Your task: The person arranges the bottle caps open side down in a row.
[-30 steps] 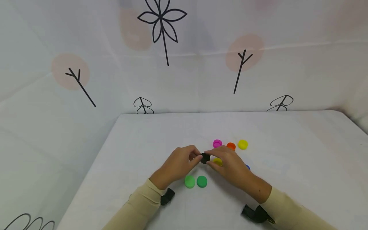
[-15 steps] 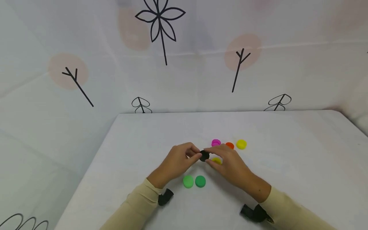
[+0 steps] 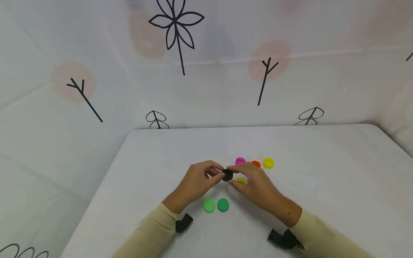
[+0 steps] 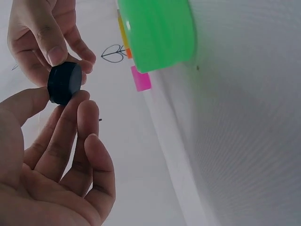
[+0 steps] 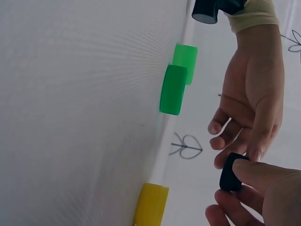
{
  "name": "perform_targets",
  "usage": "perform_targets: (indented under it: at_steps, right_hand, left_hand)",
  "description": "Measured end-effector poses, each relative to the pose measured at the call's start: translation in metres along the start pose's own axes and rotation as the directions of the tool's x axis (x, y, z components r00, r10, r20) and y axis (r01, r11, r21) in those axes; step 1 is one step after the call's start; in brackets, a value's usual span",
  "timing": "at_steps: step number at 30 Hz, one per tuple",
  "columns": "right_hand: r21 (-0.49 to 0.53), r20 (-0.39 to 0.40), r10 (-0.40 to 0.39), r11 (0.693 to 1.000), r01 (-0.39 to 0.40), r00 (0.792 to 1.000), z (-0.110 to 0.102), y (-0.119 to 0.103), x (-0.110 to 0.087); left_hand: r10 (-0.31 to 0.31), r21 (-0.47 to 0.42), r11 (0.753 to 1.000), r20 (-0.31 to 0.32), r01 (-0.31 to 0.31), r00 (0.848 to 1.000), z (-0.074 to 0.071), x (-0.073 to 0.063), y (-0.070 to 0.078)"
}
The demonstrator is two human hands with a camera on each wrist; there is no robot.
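Note:
Both hands meet over the table at a small black disc-shaped piece, held up off the surface. It is a short cylinder with a flat face; a faint line runs round its side in the left wrist view, where the black piece shows larger. My left hand pinches it from the left between thumb and fingers. From the right, my right hand pinches its edge with thumb and fingertips. Below the hands lie a light green disc and a darker green disc, side by side.
Beyond the right hand are a pink disc with a ring-like top, an orange disc and a yellow disc. Another yellow disc is partly covered by the right hand. A white cloth wall stands behind the white table.
The hands keep their hold on the black piece, with only slight shifts. A blue disc seen by the right wrist a second ago is now hidden. The view has drifted slightly.

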State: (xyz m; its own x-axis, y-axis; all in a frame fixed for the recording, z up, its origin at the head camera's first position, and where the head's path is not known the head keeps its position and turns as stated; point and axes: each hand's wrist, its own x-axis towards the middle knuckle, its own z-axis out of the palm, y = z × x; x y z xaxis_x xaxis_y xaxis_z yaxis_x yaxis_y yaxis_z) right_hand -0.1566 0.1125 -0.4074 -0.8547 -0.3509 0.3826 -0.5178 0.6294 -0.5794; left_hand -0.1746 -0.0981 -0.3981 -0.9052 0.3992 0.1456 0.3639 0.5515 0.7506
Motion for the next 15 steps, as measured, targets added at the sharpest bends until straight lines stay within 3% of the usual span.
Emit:
perform_targets:
  at_steps: [15]
  right_hand:
    - [0.004, 0.018, 0.018, 1.0, -0.018, 1.0, -0.0056, -0.0025, 0.0023]
  left_hand:
    - [0.045, -0.014, 0.999, -0.012, -0.045, 0.999, -0.0055, 0.0017, 0.0072]
